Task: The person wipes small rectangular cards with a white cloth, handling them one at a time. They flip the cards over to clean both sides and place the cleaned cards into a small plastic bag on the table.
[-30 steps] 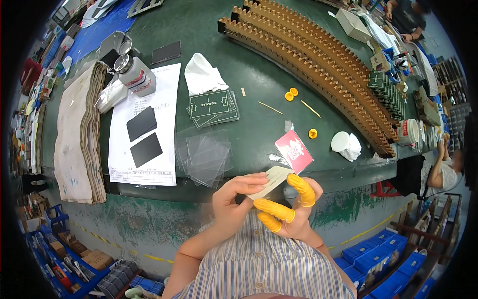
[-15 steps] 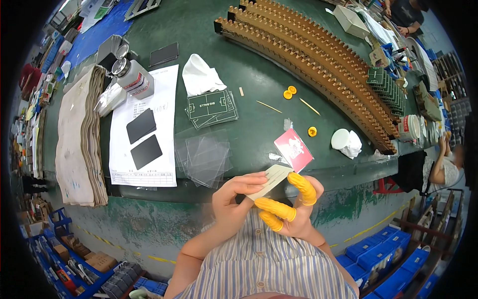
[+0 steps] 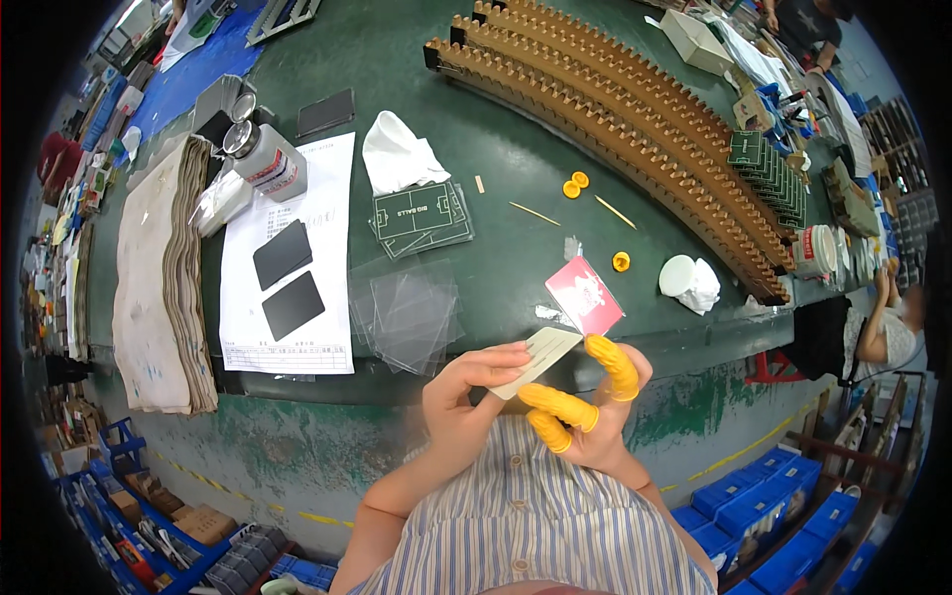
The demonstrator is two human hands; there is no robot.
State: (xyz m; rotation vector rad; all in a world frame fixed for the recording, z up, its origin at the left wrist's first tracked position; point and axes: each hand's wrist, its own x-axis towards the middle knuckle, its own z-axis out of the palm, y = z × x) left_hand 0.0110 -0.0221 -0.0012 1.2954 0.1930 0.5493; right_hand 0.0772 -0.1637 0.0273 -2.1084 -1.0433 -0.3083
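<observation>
A pale cream card (image 3: 543, 359) is pinched by one end between the thumb and fingers of my left hand (image 3: 464, 395), above the front edge of the table. Yellow rubber finger cots cover fingers of my right hand (image 3: 600, 421), which is spread just right of the card; its fingertips are close to the card's edge and grip nothing. Just beyond the card lies a red card (image 3: 587, 297) with a white print, on the table. Clear plastic sheets (image 3: 405, 312) are fanned out to the left of it.
Green printed cards (image 3: 421, 213), a white cloth (image 3: 397, 149), black cards (image 3: 294, 305) on a paper sheet (image 3: 248, 337) and a metal-lidded bottle (image 3: 268, 164) stand left. Slotted wooden racks (image 3: 615, 129) run across the far right. Loose yellow finger cots (image 3: 621, 261) and toothpicks (image 3: 617, 211) lie between.
My right hand has shifted slightly right, its cotted fingertips drawing away from the cream card. My left hand keeps the card in nearly the same place.
</observation>
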